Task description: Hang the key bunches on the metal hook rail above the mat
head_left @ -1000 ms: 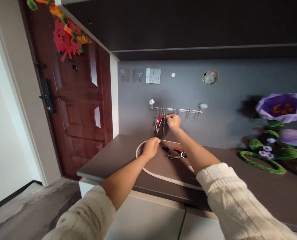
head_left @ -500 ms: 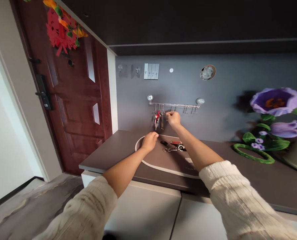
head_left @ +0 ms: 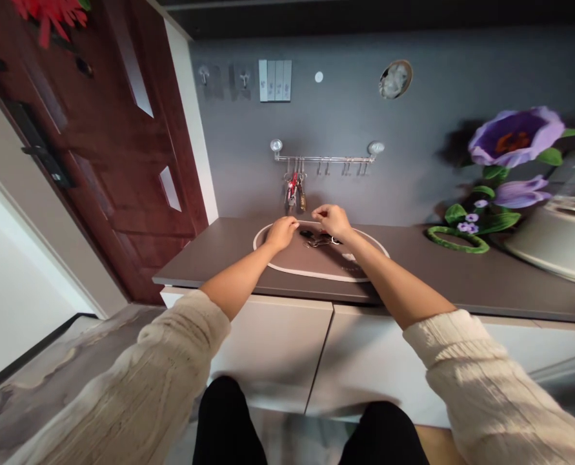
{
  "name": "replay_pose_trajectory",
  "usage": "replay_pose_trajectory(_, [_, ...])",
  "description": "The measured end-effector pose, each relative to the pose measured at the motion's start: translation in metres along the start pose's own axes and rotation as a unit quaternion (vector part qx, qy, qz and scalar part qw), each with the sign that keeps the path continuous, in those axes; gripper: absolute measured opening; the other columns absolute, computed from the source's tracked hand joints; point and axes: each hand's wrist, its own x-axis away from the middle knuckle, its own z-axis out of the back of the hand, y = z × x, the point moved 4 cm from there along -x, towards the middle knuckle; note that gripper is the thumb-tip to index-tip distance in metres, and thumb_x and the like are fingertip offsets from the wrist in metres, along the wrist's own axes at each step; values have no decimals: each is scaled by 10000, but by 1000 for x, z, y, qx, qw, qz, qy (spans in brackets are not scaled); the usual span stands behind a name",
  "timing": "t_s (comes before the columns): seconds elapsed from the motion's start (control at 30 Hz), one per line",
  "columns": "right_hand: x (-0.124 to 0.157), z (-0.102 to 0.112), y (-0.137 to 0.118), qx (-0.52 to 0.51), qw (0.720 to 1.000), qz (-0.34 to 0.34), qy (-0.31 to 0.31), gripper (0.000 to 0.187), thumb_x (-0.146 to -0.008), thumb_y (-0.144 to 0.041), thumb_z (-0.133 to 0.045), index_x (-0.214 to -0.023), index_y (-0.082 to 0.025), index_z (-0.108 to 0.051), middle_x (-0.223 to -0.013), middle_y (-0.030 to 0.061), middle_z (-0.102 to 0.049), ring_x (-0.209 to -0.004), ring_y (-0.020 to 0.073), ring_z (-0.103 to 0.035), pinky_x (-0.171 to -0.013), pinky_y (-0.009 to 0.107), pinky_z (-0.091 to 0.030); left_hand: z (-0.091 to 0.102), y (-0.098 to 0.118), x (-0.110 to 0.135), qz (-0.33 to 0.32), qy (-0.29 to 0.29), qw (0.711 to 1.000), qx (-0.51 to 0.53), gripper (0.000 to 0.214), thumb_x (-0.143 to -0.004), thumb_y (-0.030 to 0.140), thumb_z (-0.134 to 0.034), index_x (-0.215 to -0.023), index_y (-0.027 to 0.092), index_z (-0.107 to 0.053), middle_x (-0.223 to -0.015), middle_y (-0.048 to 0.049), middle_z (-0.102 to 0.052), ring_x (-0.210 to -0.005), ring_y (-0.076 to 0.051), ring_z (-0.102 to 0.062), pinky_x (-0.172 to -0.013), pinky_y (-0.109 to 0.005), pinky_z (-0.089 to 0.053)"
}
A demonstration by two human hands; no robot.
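Note:
My left hand (head_left: 282, 234) hovers at the left part of a brown oval mat (head_left: 311, 274), its fingers curled together; whether anything is in them is hidden. To its right, my right hand (head_left: 334, 221) is over the mat, fingers bent and slightly apart, with nothing visible in them. Below and between the hands lie several key rings and dark key fobs (head_left: 310, 235), partly covered by the right hand. Behind them, a bunch of keys (head_left: 293, 191) with red and brass-coloured pieces hangs from the left hooks of a clear wall rail (head_left: 326, 159).
The mat lies on a brown countertop (head_left: 413, 278) above white cabinet doors (head_left: 268, 349). Purple artificial flowers (head_left: 514, 143) and a pale rounded object (head_left: 553, 239) stand at the right. Switches (head_left: 275, 81) are on the grey wall. A dark red door (head_left: 127, 194) is at the left.
My right hand has come down from beside the hanging keys to over the mat, its fingers loosening. My left hand stays near the mat's left side. The view has tilted downward.

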Motion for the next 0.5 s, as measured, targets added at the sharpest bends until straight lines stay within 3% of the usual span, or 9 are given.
replay_pose_trajectory(0.27, [12,-23,13,211,970,84,-87,202,-774,-241,-531,-860,-183,-704,-874,74,-691,-826,179,-590,-786,262,-385,-1,1,1,-1,-28,999,-20,179,-812,152,-424,-810,165,-603,-906,-67,-634,-873,-180,-536,-797,-296,-400])
replay_pose_trajectory(0.5, [15,-29,10,291,943,88,-136,256,-787,-328,-528,-920,-192,-699,-893,99,-684,-874,211,-562,-780,285,-375,-4,-3,0,-6,-37,999,-25,178,-809,151,-431,-809,167,-608,-902,-61,-630,-867,-171,-535,-802,-288,-403])
